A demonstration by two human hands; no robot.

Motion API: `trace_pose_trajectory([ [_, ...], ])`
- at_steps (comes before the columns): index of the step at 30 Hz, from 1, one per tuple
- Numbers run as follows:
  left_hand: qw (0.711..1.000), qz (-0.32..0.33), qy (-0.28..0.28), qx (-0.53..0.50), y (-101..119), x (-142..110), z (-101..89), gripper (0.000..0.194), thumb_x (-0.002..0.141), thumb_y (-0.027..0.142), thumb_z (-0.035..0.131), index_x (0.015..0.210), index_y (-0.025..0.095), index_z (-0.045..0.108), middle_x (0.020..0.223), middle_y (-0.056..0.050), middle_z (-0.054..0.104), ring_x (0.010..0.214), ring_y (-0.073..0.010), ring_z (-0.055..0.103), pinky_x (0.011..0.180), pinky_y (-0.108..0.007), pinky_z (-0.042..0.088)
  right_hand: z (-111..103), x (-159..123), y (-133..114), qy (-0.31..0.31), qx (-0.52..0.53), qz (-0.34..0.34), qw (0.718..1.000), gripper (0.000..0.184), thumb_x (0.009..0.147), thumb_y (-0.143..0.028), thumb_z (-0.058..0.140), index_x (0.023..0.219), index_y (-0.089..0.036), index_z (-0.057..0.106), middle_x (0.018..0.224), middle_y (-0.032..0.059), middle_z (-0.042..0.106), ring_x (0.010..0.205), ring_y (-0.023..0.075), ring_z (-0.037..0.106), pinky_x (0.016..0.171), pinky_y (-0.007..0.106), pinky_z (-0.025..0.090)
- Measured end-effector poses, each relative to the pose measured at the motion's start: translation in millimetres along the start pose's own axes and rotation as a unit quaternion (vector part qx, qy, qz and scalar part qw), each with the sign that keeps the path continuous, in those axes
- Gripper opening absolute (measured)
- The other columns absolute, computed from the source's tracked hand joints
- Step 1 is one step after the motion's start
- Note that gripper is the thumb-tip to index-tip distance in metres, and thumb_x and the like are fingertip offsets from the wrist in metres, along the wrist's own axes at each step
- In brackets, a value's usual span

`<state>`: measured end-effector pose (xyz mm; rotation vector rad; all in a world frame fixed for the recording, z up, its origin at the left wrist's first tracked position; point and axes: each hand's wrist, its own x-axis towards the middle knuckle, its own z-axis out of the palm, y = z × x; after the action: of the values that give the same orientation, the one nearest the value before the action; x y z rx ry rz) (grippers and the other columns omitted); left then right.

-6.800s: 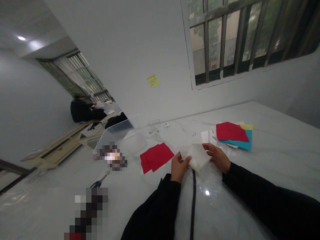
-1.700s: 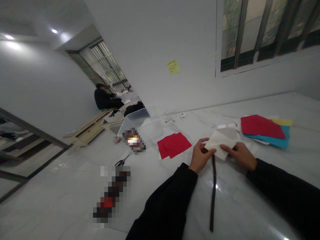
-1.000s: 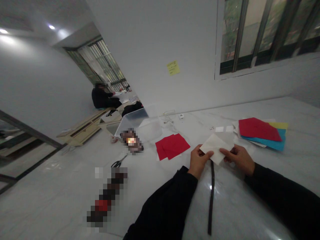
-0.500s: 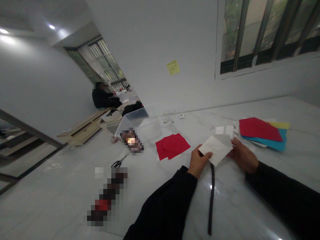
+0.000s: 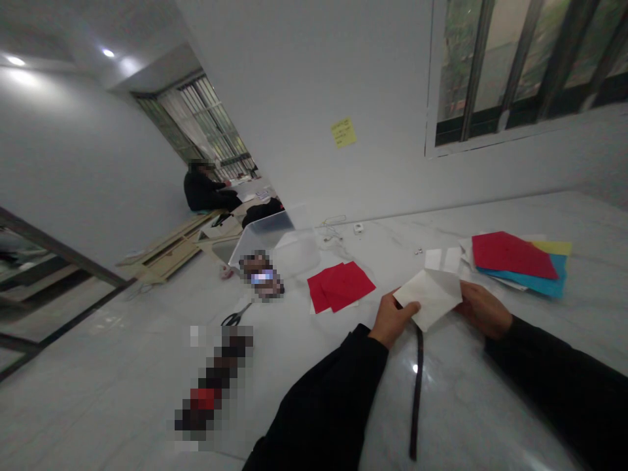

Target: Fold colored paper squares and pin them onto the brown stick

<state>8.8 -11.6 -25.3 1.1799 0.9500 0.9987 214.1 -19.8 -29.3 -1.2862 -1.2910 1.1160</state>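
Note:
A folded cream-white sheet of paper, with creases meeting near its middle, is held up between my two hands. My left hand pinches its left corner, thumb on top and fingers beneath. My right hand grips the right corner, its fingertips partly hidden behind the paper. Under the paper, a dark narrow strip runs along the floor towards me. Small white paper pieces lie just beyond the held sheet. To the left are red folded papers with a white edge beneath them.
At right lies a stack of red, blue and yellow paper. Scissors, a clear plastic bin and two pixelated items are on the left. A cable lies by the wall. Another person sits farther back.
The right part of the held paper has tilted and shows more of its folded flap. My right hand has shifted slightly down and right. The whole view has moved a little.

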Motion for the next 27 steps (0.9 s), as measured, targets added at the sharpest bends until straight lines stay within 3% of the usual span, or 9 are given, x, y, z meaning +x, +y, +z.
trace_pose_trajectory([
  [6, 0.999, 0.016, 0.020, -0.036, -2.2, 1.4, 0.9, 0.041, 0.067, 0.027, 0.079, 0.104, 0.011, 0.072, 0.105, -0.013, 0.074, 0.091, -0.0248, 0.068, 0.085, -0.037, 0.051, 4.8, -4.8, -0.8, -0.138, 0.017, 0.038, 0.990, 0.045, 0.080, -0.058, 0.067, 0.104, -0.020, 0.072, 0.096, 0.0063, 0.075, 0.092, 0.0300, 0.069, 0.084, 0.040, 0.055],
  [9, 0.997, 0.025, 0.024, -0.067, -3.7, 2.4, -0.6, 0.044, 0.069, 0.030, 0.079, 0.108, 0.012, 0.071, 0.108, -0.013, 0.073, 0.091, -0.0241, 0.068, 0.083, -0.035, 0.051, 8.1, -7.2, -2.0, -0.168, -0.013, 0.020, 0.986, 0.046, 0.083, -0.058, 0.064, 0.105, -0.018, 0.072, 0.093, 0.0065, 0.075, 0.088, 0.0272, 0.068, 0.080, 0.037, 0.054],
  [14, 0.995, 0.038, 0.021, -0.093, -4.0, 1.6, -1.5, 0.048, 0.072, 0.034, 0.079, 0.113, 0.012, 0.069, 0.113, -0.014, 0.072, 0.093, -0.0240, 0.068, 0.082, -0.034, 0.051, 8.2, -9.1, -3.2, -0.152, -0.107, 0.000, 0.983, 0.050, 0.085, -0.063, 0.056, 0.091, -0.016, 0.073, 0.062, 0.0010, 0.062, 0.055, 0.0166, 0.055, 0.052, 0.028, 0.042],
  [23, 0.997, 0.034, 0.011, -0.063, -2.8, 1.1, 0.5, 0.050, 0.070, 0.038, 0.082, 0.111, 0.012, 0.071, 0.112, -0.015, 0.073, 0.097, -0.0270, 0.068, 0.089, -0.038, 0.051, 6.0, -6.4, 3.8, -0.105, -0.055, 0.018, 0.993, 0.047, 0.082, -0.060, 0.064, 0.101, -0.017, 0.068, 0.061, -0.0005, 0.061, 0.055, 0.0150, 0.052, 0.049, 0.025, 0.034],
  [27, 0.996, 0.035, 0.038, -0.078, -2.0, 2.2, 0.6, 0.049, 0.070, 0.038, 0.082, 0.110, 0.012, 0.071, 0.111, -0.015, 0.073, 0.096, -0.0266, 0.069, 0.088, -0.038, 0.052, 4.5, -4.9, 5.6, -0.112, -0.049, 0.005, 0.993, 0.045, 0.083, -0.061, 0.062, 0.096, -0.018, 0.067, 0.063, -0.0007, 0.061, 0.055, 0.0139, 0.050, 0.052, 0.026, 0.036],
])
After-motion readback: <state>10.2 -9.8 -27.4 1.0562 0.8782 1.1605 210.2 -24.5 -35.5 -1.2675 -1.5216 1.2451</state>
